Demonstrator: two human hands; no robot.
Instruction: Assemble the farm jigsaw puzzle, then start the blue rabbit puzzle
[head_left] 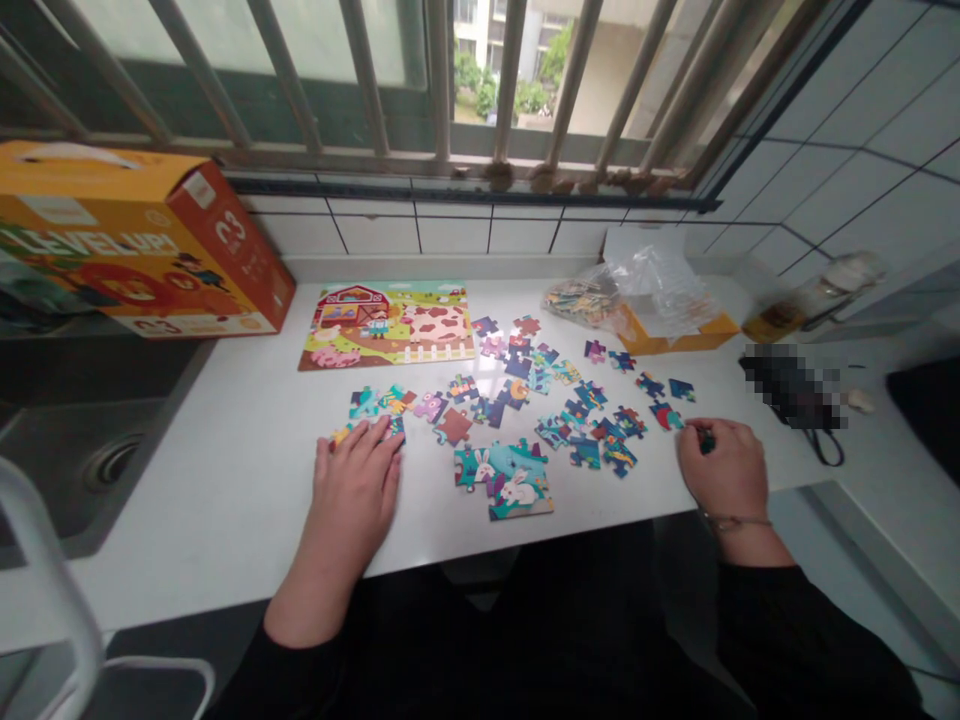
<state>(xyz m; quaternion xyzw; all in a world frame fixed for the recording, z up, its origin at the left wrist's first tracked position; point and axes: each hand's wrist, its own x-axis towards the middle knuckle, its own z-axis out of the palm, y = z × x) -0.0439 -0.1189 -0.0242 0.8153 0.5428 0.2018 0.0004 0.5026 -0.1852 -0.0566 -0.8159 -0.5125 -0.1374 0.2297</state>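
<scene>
My left hand (pixel 358 475) lies flat at the left end of the loose pieces, fingers stretched over a few joined puzzle pieces (pixel 365 402) that it partly covers. At the right, my right hand (pixel 724 465) is curled on the counter, with a small dark puzzle piece (pixel 706 440) showing between thumb and fingers. Just beyond it sits a blue piece with a red shape (pixel 665 415). Between the hands, a joined rabbit section (pixel 517 485) lies near the front edge. Several loose puzzle pieces (pixel 585 450) are scattered behind and beside it.
A farm picture with a cow (pixel 386 325) lies at the back. An orange puzzle box (pixel 142 245) stands by the sink (pixel 52 430). Back right are a plastic bag of pieces (pixel 585 298), an open orange tray (pixel 675 335), a bottle (pixel 814 295) and a blurred dark object (pixel 795 385).
</scene>
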